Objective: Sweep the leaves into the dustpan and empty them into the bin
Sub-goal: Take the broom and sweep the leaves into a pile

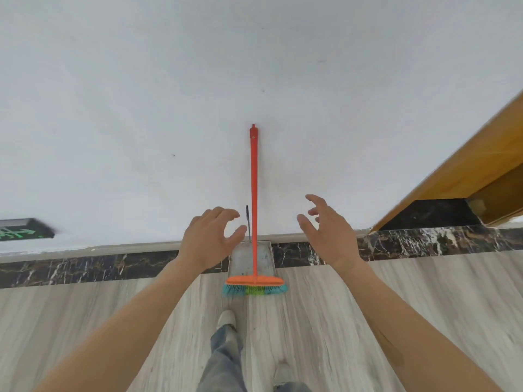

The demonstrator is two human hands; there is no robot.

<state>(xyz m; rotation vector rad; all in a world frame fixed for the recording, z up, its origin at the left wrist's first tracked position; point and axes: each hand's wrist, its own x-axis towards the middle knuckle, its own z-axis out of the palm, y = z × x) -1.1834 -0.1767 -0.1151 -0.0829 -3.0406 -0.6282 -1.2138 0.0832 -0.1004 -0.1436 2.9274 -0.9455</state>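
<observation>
An orange-handled broom (254,193) leans upright against the white wall, its orange head with blue and green bristles on the floor. Behind it a metal dustpan (264,257) stands against the wall, and its thin dark handle (248,219) rises just left of the broom stick. My left hand (210,237) hovers left of the stick with fingers loosely curved, holding nothing. My right hand (325,230) is spread to the right of the stick, also holding nothing. Neither hand touches the broom. No leaves or bin are in view.
A dark marble skirting (85,268) runs along the wall's base above the pale wood-grain floor (353,321). A wooden door frame (467,171) stands at the right. A green exit sign (22,229) is mounted low on the left wall. My legs and shoes (226,321) are below.
</observation>
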